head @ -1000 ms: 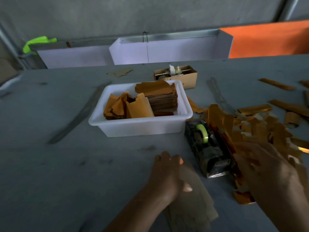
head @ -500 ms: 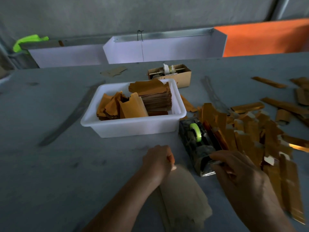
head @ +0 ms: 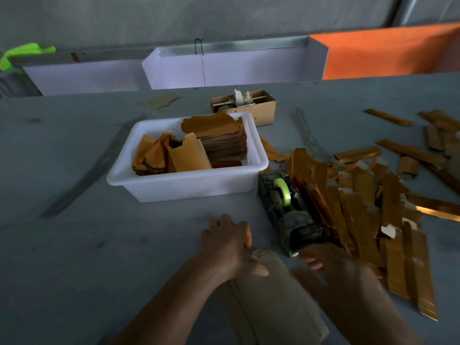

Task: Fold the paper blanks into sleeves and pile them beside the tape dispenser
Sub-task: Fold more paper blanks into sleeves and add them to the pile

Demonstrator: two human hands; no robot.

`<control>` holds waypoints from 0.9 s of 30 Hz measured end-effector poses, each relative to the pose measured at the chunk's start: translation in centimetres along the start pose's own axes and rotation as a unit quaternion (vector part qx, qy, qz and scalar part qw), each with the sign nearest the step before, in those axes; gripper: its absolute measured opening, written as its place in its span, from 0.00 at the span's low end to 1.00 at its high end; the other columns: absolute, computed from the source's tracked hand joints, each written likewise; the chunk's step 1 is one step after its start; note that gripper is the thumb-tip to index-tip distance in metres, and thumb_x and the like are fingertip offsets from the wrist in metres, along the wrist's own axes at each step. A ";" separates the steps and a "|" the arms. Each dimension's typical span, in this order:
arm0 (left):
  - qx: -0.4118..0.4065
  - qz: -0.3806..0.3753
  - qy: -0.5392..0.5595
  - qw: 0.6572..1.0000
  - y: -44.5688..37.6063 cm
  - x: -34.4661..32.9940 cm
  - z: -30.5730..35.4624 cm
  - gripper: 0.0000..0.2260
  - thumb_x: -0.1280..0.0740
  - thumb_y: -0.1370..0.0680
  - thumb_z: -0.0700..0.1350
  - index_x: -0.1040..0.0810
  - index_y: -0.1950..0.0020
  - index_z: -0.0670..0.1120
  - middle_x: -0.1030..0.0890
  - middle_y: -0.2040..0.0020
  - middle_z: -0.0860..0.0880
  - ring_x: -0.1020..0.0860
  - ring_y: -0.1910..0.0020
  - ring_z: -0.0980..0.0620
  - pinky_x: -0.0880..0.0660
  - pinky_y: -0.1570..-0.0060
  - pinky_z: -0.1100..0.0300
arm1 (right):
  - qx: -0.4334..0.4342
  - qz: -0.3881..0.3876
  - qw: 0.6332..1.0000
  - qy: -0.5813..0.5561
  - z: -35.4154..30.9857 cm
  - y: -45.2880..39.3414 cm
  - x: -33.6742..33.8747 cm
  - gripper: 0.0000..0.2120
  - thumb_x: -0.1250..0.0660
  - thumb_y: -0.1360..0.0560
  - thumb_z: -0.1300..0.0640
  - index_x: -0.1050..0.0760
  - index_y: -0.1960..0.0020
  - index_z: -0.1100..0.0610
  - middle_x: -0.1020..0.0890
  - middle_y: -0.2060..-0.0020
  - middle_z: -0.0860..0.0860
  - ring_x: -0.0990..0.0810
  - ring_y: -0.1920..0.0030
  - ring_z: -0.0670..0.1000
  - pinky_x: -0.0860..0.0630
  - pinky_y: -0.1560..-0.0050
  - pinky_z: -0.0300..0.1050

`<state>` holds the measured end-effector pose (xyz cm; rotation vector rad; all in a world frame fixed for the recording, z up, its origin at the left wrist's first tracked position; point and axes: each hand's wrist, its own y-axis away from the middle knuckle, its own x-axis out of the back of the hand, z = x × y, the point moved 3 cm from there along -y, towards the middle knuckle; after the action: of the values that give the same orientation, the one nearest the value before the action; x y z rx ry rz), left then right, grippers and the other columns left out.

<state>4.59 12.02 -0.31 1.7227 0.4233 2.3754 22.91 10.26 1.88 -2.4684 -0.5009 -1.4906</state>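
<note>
White tub (head: 174, 188), golden sleeves (head: 361, 207)

Both hands (head: 230, 242) low, seemingly flat.
</note>
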 end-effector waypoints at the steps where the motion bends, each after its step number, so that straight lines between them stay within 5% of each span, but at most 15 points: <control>1: -0.002 0.000 0.003 1.000 -0.1 -0.1 0.2 0.22 0.25 0.35 0.60 0.28 0.50 0.52 0.32 0.47 0.50 0.34 0.43 0.47 0.35 0.47 0.54 | -0.016 -0.038 0.999 0.029 0.4 0.1 -0.9 0.21 0.37 0.27 0.38 0.34 0.37 0.44 0.28 0.41 0.41 0.29 0.44 0.41 0.29 0.46 0.32; 4: 0.001 0.002 0.052 0.999 -0.6 -0.1 0.1 0.18 0.23 0.34 0.56 0.29 0.56 0.52 0.24 0.51 0.50 0.26 0.49 0.48 0.30 0.52 0.55 | -0.013 -0.071 0.993 0.088 0.1 0.0 -2.7 0.33 0.36 0.31 0.32 0.41 0.31 0.43 0.35 0.34 0.41 0.36 0.35 0.44 0.35 0.35 0.39; 10: 0.004 0.046 0.136 0.990 -1.5 -0.4 -0.8 0.10 0.24 0.30 0.50 0.24 0.59 0.51 0.22 0.56 0.51 0.23 0.53 0.51 0.28 0.57 0.60 | -0.047 -0.048 0.998 -0.005 -0.6 -0.3 -3.8 0.30 0.31 0.31 0.40 0.38 0.34 0.44 0.28 0.41 0.43 0.30 0.41 0.46 0.32 0.43 0.38; 16: 0.003 0.088 0.196 0.977 -1.5 -0.6 -1.3 0.07 0.26 0.28 0.49 0.22 0.58 0.50 0.19 0.58 0.51 0.22 0.56 0.54 0.27 0.58 0.60 | -0.057 -0.073 0.995 0.042 -1.7 -0.3 -4.9 0.44 0.33 0.38 0.30 0.45 0.29 0.44 0.37 0.36 0.46 0.38 0.34 0.49 0.37 0.35 0.42; 21: -0.007 0.130 0.301 0.945 -1.4 0.7 -1.8 0.07 0.24 0.30 0.49 0.22 0.59 0.51 0.21 0.63 0.53 0.23 0.62 0.56 0.30 0.66 0.65 | -0.109 -0.051 0.992 -0.027 -1.9 -1.2 -5.3 0.35 0.28 0.38 0.36 0.36 0.37 0.47 0.32 0.42 0.47 0.33 0.38 0.50 0.33 0.42 0.42; 27: -0.010 0.003 0.298 0.954 -1.7 1.3 -3.1 0.26 0.23 0.31 0.45 0.27 0.36 0.57 0.25 0.53 0.55 0.25 0.53 0.58 0.28 0.55 0.64 | -0.144 -0.005 0.983 -0.116 -2.0 -1.2 -5.6 0.19 0.28 0.35 0.42 0.37 0.54 0.44 0.29 0.55 0.43 0.29 0.52 0.47 0.36 0.58 0.41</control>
<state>1.16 13.65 -0.59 0.9594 0.4655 2.8596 18.46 9.67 -2.14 -2.8885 -0.3573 -1.3702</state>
